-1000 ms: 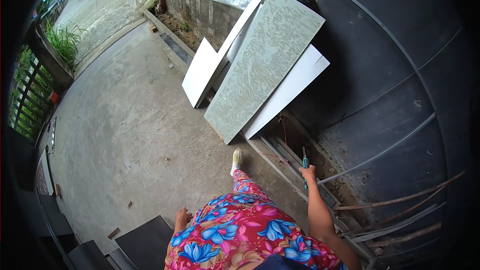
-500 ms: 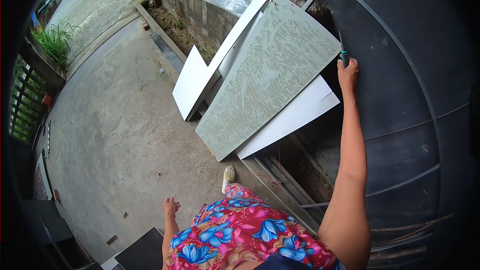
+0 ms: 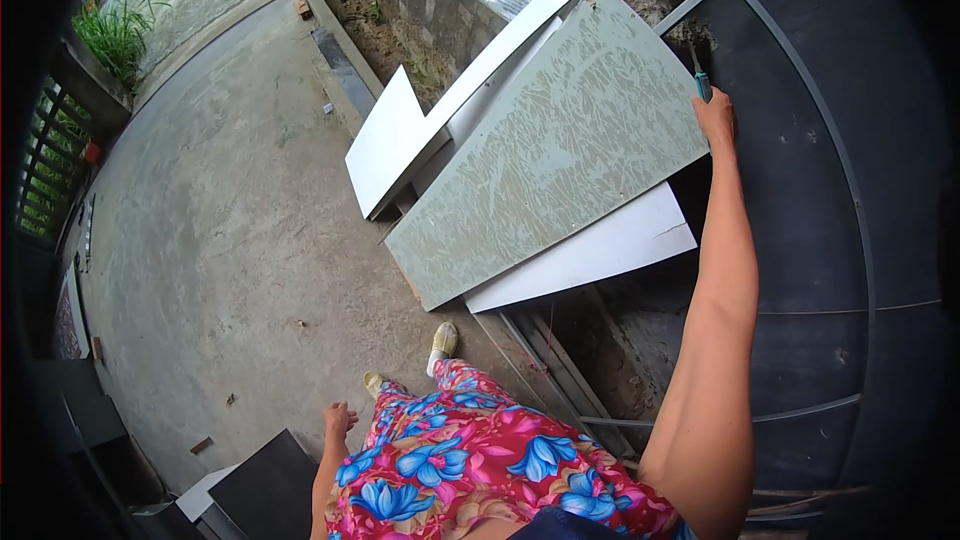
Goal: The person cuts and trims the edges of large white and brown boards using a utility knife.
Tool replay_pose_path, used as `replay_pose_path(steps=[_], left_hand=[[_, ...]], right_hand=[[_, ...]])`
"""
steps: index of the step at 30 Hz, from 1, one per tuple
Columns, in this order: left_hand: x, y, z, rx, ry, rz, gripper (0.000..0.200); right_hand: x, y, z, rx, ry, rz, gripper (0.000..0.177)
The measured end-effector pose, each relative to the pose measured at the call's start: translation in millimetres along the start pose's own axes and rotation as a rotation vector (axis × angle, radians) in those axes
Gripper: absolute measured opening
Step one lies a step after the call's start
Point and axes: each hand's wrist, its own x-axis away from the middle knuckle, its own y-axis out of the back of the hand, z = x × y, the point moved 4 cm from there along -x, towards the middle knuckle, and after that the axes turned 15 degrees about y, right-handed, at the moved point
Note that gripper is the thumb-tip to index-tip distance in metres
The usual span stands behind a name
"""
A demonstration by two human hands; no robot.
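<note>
My right hand (image 3: pixel 715 118), its arm stretched far forward, is closed around a screwdriver (image 3: pixel 703 85) with a teal and black handle. The thin shaft points away from me. This hand is right at the right-hand edge of a large grey-green patterned board (image 3: pixel 560 130), which leans at a slant. A white panel (image 3: pixel 600 250) sticks out from under that board. Low on my left side, over the concrete, hangs my left hand (image 3: pixel 340 420), fingers loosely bent and apart, with nothing in it.
White boards (image 3: pixel 395 145) lean behind the patterned one, against a low block wall (image 3: pixel 440 15). On the right stands a dark sheet (image 3: pixel 800 210) with a metal frame. Metal rails (image 3: pixel 545 350) lie by a dirt trench. A black panel (image 3: pixel 265 485) is at the lower left.
My right hand, with the screwdriver, has shifted slightly forward and right along the board's edge. The view has moved, and a second shoe now shows. My left hand still hangs low.
</note>
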Motion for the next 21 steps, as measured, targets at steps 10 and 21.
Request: replay_pose_path(steps=[10, 21], left_hand=[[10.8, -20.4, -101.2, -0.178, -0.26, 0.015, 0.035], [350.7, -107.7, -357.6, -0.369, -1.216, -0.109, 0.025]], right_hand=[[32.1, 51.2, 55.5, 0.01, -0.026, -0.039, 0.027], [61.0, 116.6, 119.1, -0.116, 0.139, -0.14, 0.03]])
